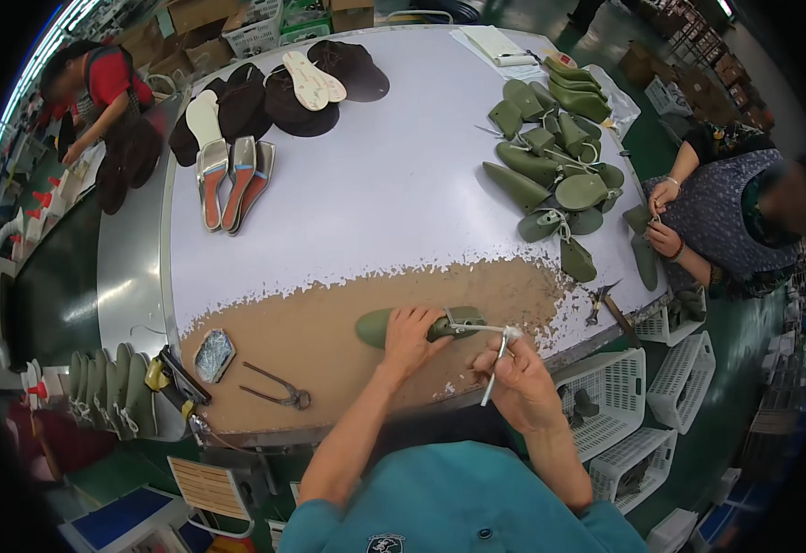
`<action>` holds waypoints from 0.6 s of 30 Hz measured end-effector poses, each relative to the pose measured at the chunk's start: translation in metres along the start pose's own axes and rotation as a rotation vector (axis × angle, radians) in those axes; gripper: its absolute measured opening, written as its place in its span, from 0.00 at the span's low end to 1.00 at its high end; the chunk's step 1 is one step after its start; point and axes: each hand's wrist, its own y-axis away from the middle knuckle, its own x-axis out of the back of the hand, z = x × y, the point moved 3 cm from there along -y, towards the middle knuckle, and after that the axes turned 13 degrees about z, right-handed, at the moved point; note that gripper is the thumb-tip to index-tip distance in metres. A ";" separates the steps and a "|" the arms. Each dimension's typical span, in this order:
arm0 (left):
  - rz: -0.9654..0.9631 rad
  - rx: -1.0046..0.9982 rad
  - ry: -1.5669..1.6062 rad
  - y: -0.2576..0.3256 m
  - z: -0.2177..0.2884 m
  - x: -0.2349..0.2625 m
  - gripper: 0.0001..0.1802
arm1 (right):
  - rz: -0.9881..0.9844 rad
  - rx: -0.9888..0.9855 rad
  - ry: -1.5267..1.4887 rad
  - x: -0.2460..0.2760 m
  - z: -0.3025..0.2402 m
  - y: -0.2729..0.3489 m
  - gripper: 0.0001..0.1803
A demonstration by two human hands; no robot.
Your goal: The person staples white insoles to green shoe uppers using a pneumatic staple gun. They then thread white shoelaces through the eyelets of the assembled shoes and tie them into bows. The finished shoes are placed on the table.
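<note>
the left grip is wrapping over a green shoe last, its back facing up; the right grip is pinching a white cord running from it, fingers bending. both forearms are slanting inward. the last is lying by the near edge of the desk.

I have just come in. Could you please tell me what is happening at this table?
The person in the teal shirt steadies a green shoe last on the worn brown part of the table with the left hand. The right hand grips a white cord running from that last. Pincers lie to the left, untouched. More lasts are heaped toward the far right, where another person has both hands at a green last.
</note>
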 end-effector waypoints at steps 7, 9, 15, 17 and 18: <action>0.041 -0.012 -0.025 0.008 -0.013 0.010 0.25 | 0.313 0.338 0.523 0.077 0.080 -0.085 0.07; 0.059 -0.007 -0.006 0.010 -0.017 0.009 0.25 | 0.351 0.381 0.573 0.082 0.096 -0.099 0.06; 0.020 0.003 0.024 0.011 -0.020 0.007 0.26 | 0.263 0.500 0.974 0.075 0.096 -0.098 0.06; -0.016 0.002 0.023 0.009 -0.021 0.007 0.26 | 0.202 0.581 1.075 0.066 0.088 -0.093 0.07; -0.029 0.003 0.021 0.010 -0.021 0.007 0.27 | 0.208 0.538 1.121 0.065 0.086 -0.094 0.07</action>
